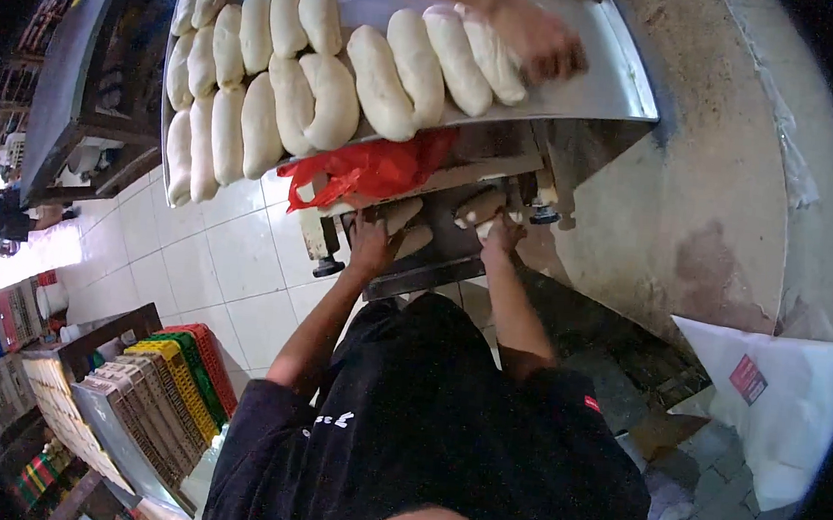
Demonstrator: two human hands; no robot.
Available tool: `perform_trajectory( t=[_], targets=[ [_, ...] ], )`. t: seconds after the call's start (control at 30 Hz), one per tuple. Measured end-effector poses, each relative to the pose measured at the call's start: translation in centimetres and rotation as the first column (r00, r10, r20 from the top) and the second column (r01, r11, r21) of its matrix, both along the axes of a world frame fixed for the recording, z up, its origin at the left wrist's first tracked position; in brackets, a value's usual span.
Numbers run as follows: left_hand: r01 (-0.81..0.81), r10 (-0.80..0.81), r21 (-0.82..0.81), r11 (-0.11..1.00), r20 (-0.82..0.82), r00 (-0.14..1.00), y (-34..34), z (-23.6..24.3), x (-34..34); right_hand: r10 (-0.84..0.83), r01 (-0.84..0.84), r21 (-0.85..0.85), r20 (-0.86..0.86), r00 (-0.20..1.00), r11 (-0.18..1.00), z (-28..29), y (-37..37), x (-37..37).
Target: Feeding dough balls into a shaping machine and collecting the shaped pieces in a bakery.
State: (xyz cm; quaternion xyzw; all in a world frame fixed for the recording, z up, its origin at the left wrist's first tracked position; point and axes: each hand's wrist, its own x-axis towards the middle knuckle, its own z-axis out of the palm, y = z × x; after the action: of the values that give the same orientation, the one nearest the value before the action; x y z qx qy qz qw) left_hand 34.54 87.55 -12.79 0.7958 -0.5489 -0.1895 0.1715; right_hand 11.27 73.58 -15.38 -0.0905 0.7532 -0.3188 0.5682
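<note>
Below the tray sits a dark machine bed (425,276) with side knobs and several dough pieces (403,218). My left hand (371,242) is at its left end, fingers apart, touching the dough beside it. My right hand (498,235) has its fingers closed round a dough piece at the right, partly hidden by that hand. Above, a large metal tray (622,86) bears rows of long pale dough rolls (391,75). Another person's hand (547,47) reaches across its top right onto the rolls. A crumpled red plastic bag (360,174) lies just below the tray.
A dark metal table (77,72) stands at the left. Stacked coloured crates (177,369) and metal racks are at the lower left, on a white tiled floor (175,258). A worn pale wall or surface (679,240) and white sheeting (763,410) are on the right. Another person (9,222) is at the far left.
</note>
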Motion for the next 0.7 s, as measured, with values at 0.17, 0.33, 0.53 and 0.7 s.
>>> perform_trajectory(
  t=[0.17, 0.33, 0.53, 0.7],
  targets=[
    [0.321, -0.29, 0.311, 0.895, -0.144, 0.946, -2.2, -1.0, 1.7, 0.051, 0.022, -0.184, 0.386, 0.921, 0.983, 0.7, 2.4, -3.1],
    [-0.09, 0.04, -0.027, 0.996, -0.746, 0.665, 2.9, 7.1, 2.2, 0.062, 0.09, -0.282, 0.489, 0.87, 0.955, 7.7, 8.8, -4.5],
    [-0.154, 0.252, 0.34, 0.928, -0.875, -0.414, 6.7, 12.6, 1.7, 0.414, -0.317, -0.297, 0.371, 0.831, 0.901, 13.3, 9.6, 0.7],
    [-0.266, 0.283, 0.328, 0.906, -0.939, -0.193, 5.2, 13.6, 0.3, 0.635, -0.629, -0.544, -0.21, 0.743, 0.556, 15.9, 10.5, 8.7]
  ],
)
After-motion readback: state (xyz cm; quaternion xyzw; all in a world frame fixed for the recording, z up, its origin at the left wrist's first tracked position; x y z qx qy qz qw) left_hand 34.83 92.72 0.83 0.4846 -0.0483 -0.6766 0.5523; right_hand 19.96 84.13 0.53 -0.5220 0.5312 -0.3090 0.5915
